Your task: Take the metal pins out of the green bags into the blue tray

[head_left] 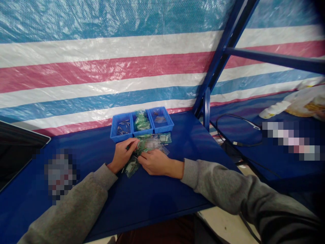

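My left hand (123, 154) is closed, its thumb and fingertips pinching at the green-tinted plastic bag (132, 165). Close on its right, my right hand (156, 162) is also closed, fingertips together on the same bag's upper part. Small metal pieces show through the bag, which lies on the blue table. Behind the hands is another green bag (165, 137) with pale metal parts in it, and a clear plastic bag (152, 143) lies partly over the pile. My fingers hide the exact grip points.
Three joined blue bins stand behind: a left bin (114, 127) with thin metal pins, a middle one with green bags (142, 121), a right one (169, 123) with small parts. A dark screen (17, 152) is at left; blue frame posts (207, 101) and a black cable (220, 118) at right.
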The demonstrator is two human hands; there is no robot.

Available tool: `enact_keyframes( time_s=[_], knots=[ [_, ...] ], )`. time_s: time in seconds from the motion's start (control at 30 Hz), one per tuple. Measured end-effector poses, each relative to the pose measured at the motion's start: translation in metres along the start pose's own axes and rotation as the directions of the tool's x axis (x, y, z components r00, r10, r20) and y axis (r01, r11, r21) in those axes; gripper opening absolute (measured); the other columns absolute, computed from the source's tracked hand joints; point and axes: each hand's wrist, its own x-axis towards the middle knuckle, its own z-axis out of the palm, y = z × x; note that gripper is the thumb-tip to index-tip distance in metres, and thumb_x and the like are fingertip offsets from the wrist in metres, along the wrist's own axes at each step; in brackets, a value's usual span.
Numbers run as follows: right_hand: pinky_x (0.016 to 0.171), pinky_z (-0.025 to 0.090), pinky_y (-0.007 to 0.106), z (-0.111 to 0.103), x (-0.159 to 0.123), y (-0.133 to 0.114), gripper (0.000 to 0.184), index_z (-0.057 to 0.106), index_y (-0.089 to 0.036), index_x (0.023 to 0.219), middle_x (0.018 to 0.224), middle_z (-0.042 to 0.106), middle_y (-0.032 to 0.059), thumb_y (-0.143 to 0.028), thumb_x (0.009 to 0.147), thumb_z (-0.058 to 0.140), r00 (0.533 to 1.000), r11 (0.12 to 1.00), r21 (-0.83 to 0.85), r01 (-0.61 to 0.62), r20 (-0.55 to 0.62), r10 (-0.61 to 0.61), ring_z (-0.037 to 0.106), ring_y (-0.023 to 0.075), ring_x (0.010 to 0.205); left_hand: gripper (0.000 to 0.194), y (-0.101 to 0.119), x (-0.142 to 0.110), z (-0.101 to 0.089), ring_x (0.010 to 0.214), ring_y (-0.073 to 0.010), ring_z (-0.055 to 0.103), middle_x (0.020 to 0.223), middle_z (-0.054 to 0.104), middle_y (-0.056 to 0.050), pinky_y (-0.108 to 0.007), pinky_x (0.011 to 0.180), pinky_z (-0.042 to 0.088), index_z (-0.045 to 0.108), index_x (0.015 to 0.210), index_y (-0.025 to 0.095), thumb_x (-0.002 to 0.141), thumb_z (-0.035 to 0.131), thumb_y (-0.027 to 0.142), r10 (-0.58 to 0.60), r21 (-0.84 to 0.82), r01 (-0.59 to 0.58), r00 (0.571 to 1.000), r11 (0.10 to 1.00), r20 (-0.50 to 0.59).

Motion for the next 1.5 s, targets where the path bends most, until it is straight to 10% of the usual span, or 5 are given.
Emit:
enact_keyframes(
  time_s=[0.6, 0.83, 1.2, 1.5],
  knots=[
    [0.056, 0.037, 0.026, 0.008, 0.001, 0.002, 0.018, 0.053, -0.015, 0.088, 0.081, 0.063, 0.0074, -0.028, 0.088, 0.041, 0.989, 0.989, 0.085, -0.123, -0.073, 0.129, 0.06, 0.0172, 0.067, 0.025, -0.001, 0.0, 0.001, 0.061, -0.0098, 0.058, 0.071, 0.065, 0.001, -0.02, 0.066, 0.044, 0.064, 0.091, 0.017, 0.088, 0.045, 0.034, -0.021, -0.018, 0.022, 0.999, 1.0, 0.029],
    [0.06, 0.036, 0.022, 0.009, 0.001, 0.012, 0.011, 0.056, -0.018, 0.088, 0.073, 0.064, -0.0007, -0.027, 0.084, 0.051, 0.864, 0.85, 0.456, -0.263, -0.28, 0.417, 0.057, 0.0112, 0.062, 0.025, -0.002, -0.001, 0.0, 0.06, -0.0096, 0.057, 0.071, 0.064, 0.001, -0.02, 0.064, 0.044, 0.063, 0.094, 0.017, 0.088, 0.047, 0.034, -0.044, -0.051, 0.044, 0.999, 0.998, -0.013],
    [0.069, 0.045, 0.024, 0.012, 0.006, 0.029, 0.019, 0.066, -0.018, 0.091, 0.086, 0.07, 0.0036, -0.026, 0.087, 0.05, 0.672, 0.602, 0.783, -0.158, -0.362, 0.647, 0.063, 0.0151, 0.074, 0.026, -0.001, 0.0, 0.0, 0.063, -0.0108, 0.058, 0.08, 0.067, -0.001, -0.022, 0.066, 0.046, 0.064, 0.096, 0.017, 0.087, 0.047, 0.035, -0.028, -0.064, 0.028, 1.0, 0.998, 0.002],
    [0.064, 0.046, 0.024, 0.025, 0.009, 0.036, 0.022, 0.065, -0.017, 0.087, 0.077, 0.069, 0.0027, -0.034, 0.086, 0.052, 0.649, 0.42, 0.9, -0.115, -0.252, 0.718, 0.063, 0.0151, 0.07, 0.022, -0.006, 0.001, 0.003, 0.073, -0.0138, 0.06, 0.086, 0.068, -0.002, -0.024, 0.07, 0.045, 0.066, 0.091, 0.019, 0.084, 0.053, 0.035, 0.026, -0.036, -0.026, 1.0, 0.999, 0.008]
  ],
)
